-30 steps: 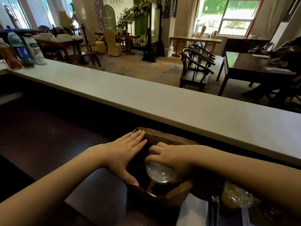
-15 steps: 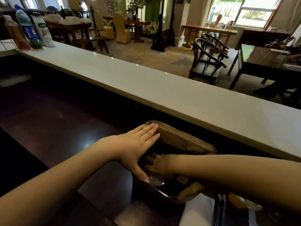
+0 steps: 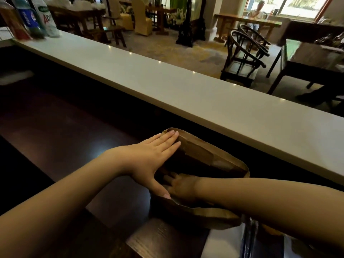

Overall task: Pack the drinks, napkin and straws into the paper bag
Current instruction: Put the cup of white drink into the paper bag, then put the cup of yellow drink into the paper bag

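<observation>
The brown paper bag [image 3: 208, 155] stands open on the dark wooden worktop, just below the white counter ledge. My left hand [image 3: 149, 157] lies flat against the bag's left wall, thumb hooked on the near rim, holding the mouth wide. My right hand [image 3: 179, 185] reaches down inside the bag, fingers curled over a lidded drink cup that it hides. A white napkin [image 3: 223, 244] lies by the bag's near right corner. Dark straws [image 3: 250, 237] lie beside it, and part of an amber drink [image 3: 270, 230] shows under my right forearm.
The long white counter ledge [image 3: 186, 86] runs diagonally behind the bag. Three bottles [image 3: 29, 19] stand at its far left end. Beyond the ledge are dark chairs [image 3: 243, 58] and tables. The dark worktop [image 3: 65, 127] stretches to the left of the bag.
My right hand has gone down from the bag's mouth deep into the bag with the cup, whose lid no longer shows. My left hand stays on the bag's side.
</observation>
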### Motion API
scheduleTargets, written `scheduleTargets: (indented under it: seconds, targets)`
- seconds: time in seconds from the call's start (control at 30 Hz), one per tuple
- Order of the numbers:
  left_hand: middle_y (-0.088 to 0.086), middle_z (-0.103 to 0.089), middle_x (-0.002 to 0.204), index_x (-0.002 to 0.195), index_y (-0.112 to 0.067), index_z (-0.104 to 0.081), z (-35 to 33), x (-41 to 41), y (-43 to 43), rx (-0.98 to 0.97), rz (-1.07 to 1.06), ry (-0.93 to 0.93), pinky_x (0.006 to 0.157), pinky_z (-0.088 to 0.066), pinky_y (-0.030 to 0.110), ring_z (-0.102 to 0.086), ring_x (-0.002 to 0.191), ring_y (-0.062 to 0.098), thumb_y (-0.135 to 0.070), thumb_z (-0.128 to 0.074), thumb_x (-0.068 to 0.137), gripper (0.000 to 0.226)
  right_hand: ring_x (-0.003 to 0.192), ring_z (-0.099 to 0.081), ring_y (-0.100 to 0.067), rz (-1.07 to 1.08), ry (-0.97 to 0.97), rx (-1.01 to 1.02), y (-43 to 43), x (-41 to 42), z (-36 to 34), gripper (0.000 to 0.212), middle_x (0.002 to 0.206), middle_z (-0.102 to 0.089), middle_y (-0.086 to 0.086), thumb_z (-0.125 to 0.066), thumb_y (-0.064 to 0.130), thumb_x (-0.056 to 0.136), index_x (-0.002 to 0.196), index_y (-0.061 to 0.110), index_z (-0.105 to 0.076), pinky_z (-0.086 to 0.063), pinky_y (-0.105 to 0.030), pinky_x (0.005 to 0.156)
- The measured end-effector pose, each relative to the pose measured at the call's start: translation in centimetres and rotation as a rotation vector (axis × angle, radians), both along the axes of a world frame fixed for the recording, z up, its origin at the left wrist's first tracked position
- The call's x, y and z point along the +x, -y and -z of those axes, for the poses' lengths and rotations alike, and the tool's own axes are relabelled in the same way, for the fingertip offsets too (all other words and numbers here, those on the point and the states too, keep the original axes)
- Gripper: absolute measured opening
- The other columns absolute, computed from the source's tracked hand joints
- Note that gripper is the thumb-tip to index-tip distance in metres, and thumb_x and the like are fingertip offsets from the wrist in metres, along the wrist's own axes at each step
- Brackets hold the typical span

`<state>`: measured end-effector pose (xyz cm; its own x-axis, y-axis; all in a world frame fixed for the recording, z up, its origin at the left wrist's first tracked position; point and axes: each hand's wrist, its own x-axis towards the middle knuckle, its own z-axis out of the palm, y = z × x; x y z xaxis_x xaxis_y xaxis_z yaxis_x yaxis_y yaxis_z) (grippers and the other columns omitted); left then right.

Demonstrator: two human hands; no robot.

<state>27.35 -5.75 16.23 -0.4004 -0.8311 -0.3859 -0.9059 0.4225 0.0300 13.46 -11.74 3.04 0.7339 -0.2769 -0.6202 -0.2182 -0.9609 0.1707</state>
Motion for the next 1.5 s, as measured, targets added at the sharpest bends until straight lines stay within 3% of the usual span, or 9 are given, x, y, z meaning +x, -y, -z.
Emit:
scheduleTargets:
  seconds: [0.27,0.67,0.9,1.2,1.33,1.43,1.5]
  targets:
    - [0.005,0.040,0.147,0.140,-0.015,0.027,0.0,-0.4,0.2,0.027,-0.006,0.006,0.106,0.026,0.025,0.041,0.132,0.015,-0.076,-0.051,0.067,0.123,0.146,0.003,-0.036,-0.024,-0.002,0.021,-0.2,-0.7,-0.5,0.074,0.160,0.002,-0.009,-0.056,0.027,0.091,0.149,0.029,-0.011,-0.010,-0.060,0.115]
    - [0.003,0.044,0.144,0.138,-0.017,0.031,-0.6,-0.8,0.4,0.110,-0.050,0.062,0.107,0.023,0.026,0.042,0.132,0.017,-0.076,-0.054,0.062,0.128,0.145,0.009,-0.035,-0.033,-0.070,0.034,-0.8,-1.8,-5.8,0.099,0.159,0.009,-0.008,-0.071,0.035,0.077,0.149,0.030,-0.002,-0.007,-0.070,0.110]
    - [0.002,0.044,0.142,0.132,-0.021,0.034,-0.9,-1.1,0.4,0.116,-0.062,0.087,0.104,0.024,0.025,0.040,0.133,0.018,-0.087,-0.031,0.040,0.131,0.145,0.015,-0.032,0.034,0.048,0.055,-1.1,-6.0,-11.8,0.105,0.158,0.017,-0.004,-0.072,0.038,0.076,0.148,0.033,0.005,-0.007,-0.073,0.108]
    - [0.000,0.043,0.135,0.139,-0.017,0.028,-2.0,-1.7,1.1,0.108,-0.061,0.100,0.105,0.021,0.025,0.039,0.129,0.014,-0.094,-0.019,0.030,0.142,0.145,0.013,-0.024,0.185,0.257,-0.011,-1.6,-12.2,-17.4,0.111,0.157,0.019,0.006,-0.070,0.058,0.068,0.146,0.039,0.007,-0.009,-0.063,0.115]
    - [-0.003,0.039,0.135,0.141,-0.017,0.024,-3.1,-2.8,0.5,0.066,-0.119,-0.015,0.104,0.018,0.021,0.036,0.129,0.011,-0.101,-0.010,0.023,0.148,0.144,0.005,-0.019,0.271,0.387,-0.029,-1.7,-16.1,-17.9,0.113,0.155,0.016,0.011,-0.066,0.067,0.063,0.145,0.042,0.007,-0.015,-0.052,0.118]
    - [-0.004,0.037,0.138,0.133,-0.022,0.029,-4.1,-5.5,-0.8,-0.038,-0.117,-0.100,0.106,0.017,0.021,0.035,0.131,0.009,-0.100,-0.005,0.029,0.134,0.143,0.001,-0.014,0.414,0.439,-0.010,-2.2,-20.3,-17.4,0.111,0.155,0.010,0.013,-0.068,0.066,0.063,0.145,0.042,0.004,-0.013,-0.039,0.119]
    - [-0.007,0.032,0.143,0.135,-0.024,0.025,-4.1,-9.0,-2.1,-0.147,-0.088,-0.224,0.110,0.013,0.022,0.030,0.136,0.007,-0.095,-0.014,0.046,0.121,0.143,-0.004,-0.012,0.534,0.467,0.031,-2.8,-23.4,-16.0,0.105,0.155,0.001,0.012,-0.070,0.060,0.067,0.146,0.040,-0.003,-0.014,-0.031,0.117]
